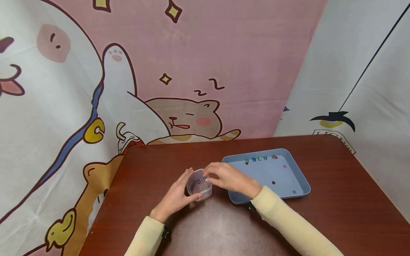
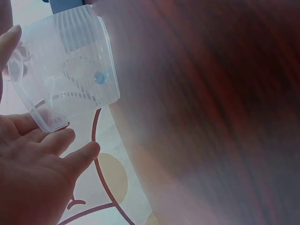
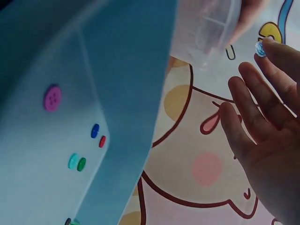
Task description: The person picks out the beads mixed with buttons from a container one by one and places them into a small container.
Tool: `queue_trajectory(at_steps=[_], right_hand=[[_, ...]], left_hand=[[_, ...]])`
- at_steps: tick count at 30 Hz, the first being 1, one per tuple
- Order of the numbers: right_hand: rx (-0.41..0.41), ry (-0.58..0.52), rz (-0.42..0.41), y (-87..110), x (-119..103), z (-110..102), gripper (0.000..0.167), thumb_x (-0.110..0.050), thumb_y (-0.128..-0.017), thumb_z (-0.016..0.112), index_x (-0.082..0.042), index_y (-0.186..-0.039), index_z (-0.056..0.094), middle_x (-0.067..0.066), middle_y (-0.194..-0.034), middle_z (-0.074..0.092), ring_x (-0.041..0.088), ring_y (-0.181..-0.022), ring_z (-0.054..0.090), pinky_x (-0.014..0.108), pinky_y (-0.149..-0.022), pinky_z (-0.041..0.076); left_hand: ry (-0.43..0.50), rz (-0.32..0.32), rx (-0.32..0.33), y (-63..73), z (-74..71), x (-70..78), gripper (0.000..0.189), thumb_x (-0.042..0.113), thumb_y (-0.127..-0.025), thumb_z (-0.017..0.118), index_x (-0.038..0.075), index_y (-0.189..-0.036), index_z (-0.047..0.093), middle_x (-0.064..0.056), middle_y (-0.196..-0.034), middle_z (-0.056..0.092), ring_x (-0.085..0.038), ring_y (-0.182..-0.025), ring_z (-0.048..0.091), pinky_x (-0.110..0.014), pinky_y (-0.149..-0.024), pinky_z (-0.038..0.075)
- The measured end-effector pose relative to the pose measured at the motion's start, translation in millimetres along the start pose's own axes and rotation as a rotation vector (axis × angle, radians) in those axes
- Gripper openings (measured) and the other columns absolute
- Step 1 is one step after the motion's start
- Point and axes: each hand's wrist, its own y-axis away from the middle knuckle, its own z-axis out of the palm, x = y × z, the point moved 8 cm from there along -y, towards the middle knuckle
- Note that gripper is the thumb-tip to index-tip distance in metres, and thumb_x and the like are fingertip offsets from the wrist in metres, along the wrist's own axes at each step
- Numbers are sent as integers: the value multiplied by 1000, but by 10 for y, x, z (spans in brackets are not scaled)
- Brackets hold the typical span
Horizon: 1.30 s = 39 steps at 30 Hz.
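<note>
A clear plastic tub (image 1: pixel 205 193) stands on the table in front of me. My left hand (image 1: pixel 175 195) holds it from the left, thumb on the near side and fingers round the far side. One blue glass marble (image 1: pixel 198 181) lies inside, also seen through the wall in the left wrist view. Over the tub's right rim is my right hand (image 1: pixel 225 176), pinching a shiny blue marble (image 3: pixel 260 48) between thumb and index finger; its other fingers are spread in the right wrist view.
Right of the tub lies a blue-grey tray (image 1: pixel 256 175). Several marbles (image 1: pixel 259 159) line its far side, with small buttons scattered about, including a pink button (image 1: pixel 284 166) and a dark button (image 1: pixel 273 182). A cartoon-printed cloth (image 1: pixel 256 71) hangs behind the brown table (image 1: pixel 339 185).
</note>
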Motion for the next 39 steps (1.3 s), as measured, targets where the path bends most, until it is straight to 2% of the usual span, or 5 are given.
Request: queue_trajectory(at_steps=[12, 24, 30, 34, 39], right_hand=[[0, 156, -95, 8, -49, 147, 14, -18, -97, 76, -12, -109, 78, -2, -113, 71, 14, -107, 66, 31, -90, 56], [-3, 141, -86, 43, -64, 111, 21, -18, -96, 76, -11, -116, 78, 5, -121, 72, 19, -115, 66, 37, -98, 54], [71, 50, 7, 127, -2, -160, 26, -23, -100, 71, -10, -122, 76, 7, -134, 69, 23, -123, 65, 43, -100, 53], [151, -17, 88, 224, 68, -470, 31, -29, -102, 68, -11, -127, 74, 3, -139, 66, 23, -128, 62, 46, -101, 52], [275, -63, 142, 372, 131, -867, 30, -28, -101, 70, -13, -126, 75, 1, -137, 67, 20, -121, 66, 46, -96, 55]], left_hand=[[-1, -8, -2, 2, 8, 1, 96, 50, -89, 80, 4, -160, 35, -7, -169, 29, -25, -155, 27, -54, -116, 37], [5, -13, -3, 9, 3, 9, 97, 52, -89, 79, 5, -161, 34, -6, -169, 28, -27, -154, 28, -55, -115, 38], [2, -7, 6, 4, -1, 15, 97, 52, -88, 81, 6, -160, 37, -7, -168, 30, -28, -154, 29, -55, -116, 36], [-3, -15, 3, -1, 5, 8, 98, 53, -87, 80, 6, -161, 36, -8, -169, 30, -27, -154, 28, -56, -116, 35], [2, -25, -3, 6, 4, -8, 99, 56, -88, 79, 8, -162, 34, -11, -169, 28, -28, -154, 28, -58, -115, 36]])
